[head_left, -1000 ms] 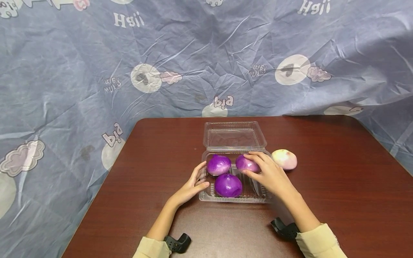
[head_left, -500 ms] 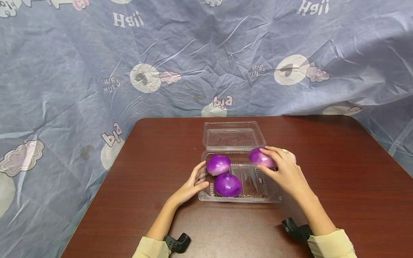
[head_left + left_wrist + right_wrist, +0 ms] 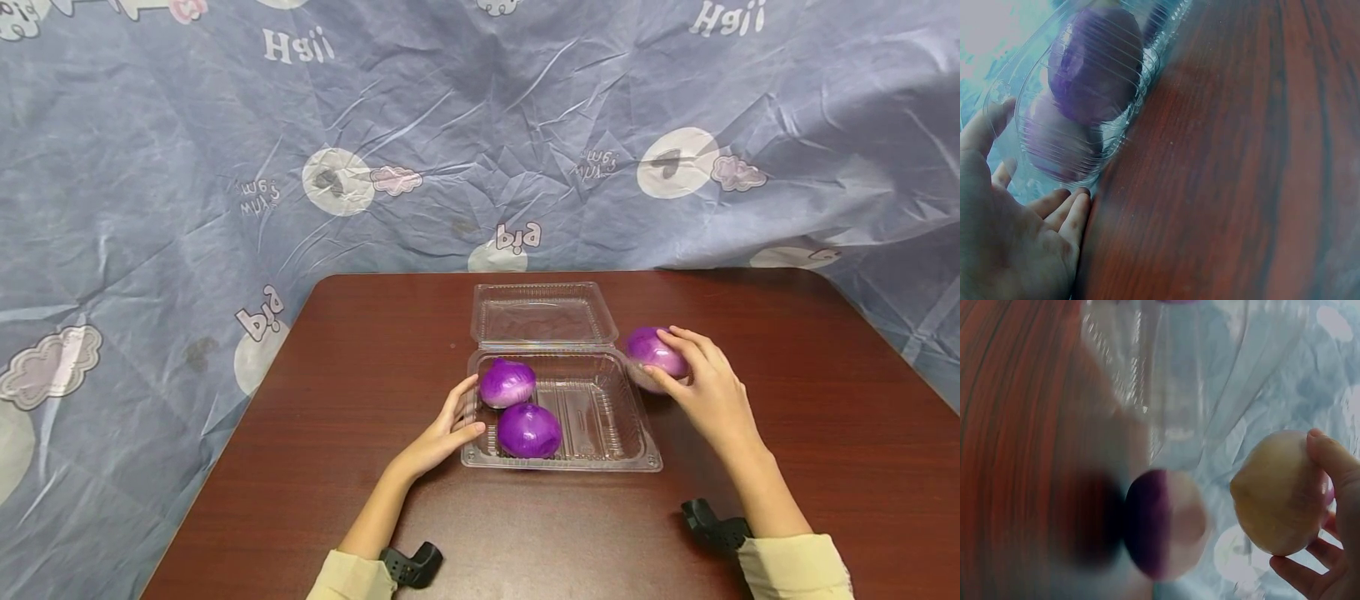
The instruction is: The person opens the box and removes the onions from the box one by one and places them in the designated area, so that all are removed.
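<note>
My right hand (image 3: 708,387) grips a purple onion (image 3: 651,348) between thumb and fingers, to the right of a hinged clear plastic box (image 3: 647,458). In the right wrist view, the held onion's pale end (image 3: 1275,494) is turned toward the camera, off the tabletop. Another purple-and-white onion (image 3: 1169,525) rests on the table below it; the head view mostly hides it behind the held one. Two more onions, one behind (image 3: 507,383) and one in front (image 3: 529,431), lie in the box's left half. My left hand (image 3: 442,433) touches the box's left side, thumb at the rim, fingers spread along the wall.
The box's clear lid (image 3: 543,312) lies folded back behind the base. Everything stands on a dark red-brown table (image 3: 360,367). A blue-grey printed cloth (image 3: 450,108) hangs behind the table's far edge.
My right hand has lifted the onion from the box's back right and carried it right, past the rim, over the onion on the table. The left hand and box have stayed put.
</note>
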`<action>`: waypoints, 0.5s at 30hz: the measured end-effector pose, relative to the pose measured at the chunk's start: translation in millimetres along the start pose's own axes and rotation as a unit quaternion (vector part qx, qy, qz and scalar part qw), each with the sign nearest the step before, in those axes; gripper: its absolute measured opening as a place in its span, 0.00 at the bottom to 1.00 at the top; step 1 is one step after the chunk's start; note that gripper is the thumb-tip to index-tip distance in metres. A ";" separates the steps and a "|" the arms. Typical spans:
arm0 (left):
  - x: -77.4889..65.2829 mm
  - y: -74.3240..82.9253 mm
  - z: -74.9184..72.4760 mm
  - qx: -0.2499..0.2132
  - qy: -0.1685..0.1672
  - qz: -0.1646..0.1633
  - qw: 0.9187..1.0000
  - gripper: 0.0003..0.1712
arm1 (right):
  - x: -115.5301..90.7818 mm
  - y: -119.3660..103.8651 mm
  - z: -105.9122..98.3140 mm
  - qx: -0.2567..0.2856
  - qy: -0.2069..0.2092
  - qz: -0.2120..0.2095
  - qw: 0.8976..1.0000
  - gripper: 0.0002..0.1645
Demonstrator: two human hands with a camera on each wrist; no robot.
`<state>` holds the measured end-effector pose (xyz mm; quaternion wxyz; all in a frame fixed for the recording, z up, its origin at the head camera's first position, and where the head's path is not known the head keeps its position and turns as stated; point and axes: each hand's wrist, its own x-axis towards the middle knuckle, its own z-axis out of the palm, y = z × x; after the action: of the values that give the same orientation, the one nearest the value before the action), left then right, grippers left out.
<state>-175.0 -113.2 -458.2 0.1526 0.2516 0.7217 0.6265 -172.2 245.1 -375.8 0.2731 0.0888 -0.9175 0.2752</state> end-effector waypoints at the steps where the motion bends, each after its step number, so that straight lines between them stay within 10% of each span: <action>1: -0.1 0.1 0.1 0.001 0.001 -0.001 1.000 0.41 | -0.1 3.8 -0.4 -0.001 0.005 0.005 1.000 0.29; 15: 0.4 1.3 0.3 -0.001 0.003 -0.005 1.000 0.41 | -4.3 51.9 -4.2 0.000 0.062 0.095 0.994 0.30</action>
<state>-174.9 -112.6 -456.9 0.1537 0.2455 0.7227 0.6276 -183.0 290.7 -398.9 0.3024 -0.0160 -0.9028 0.3054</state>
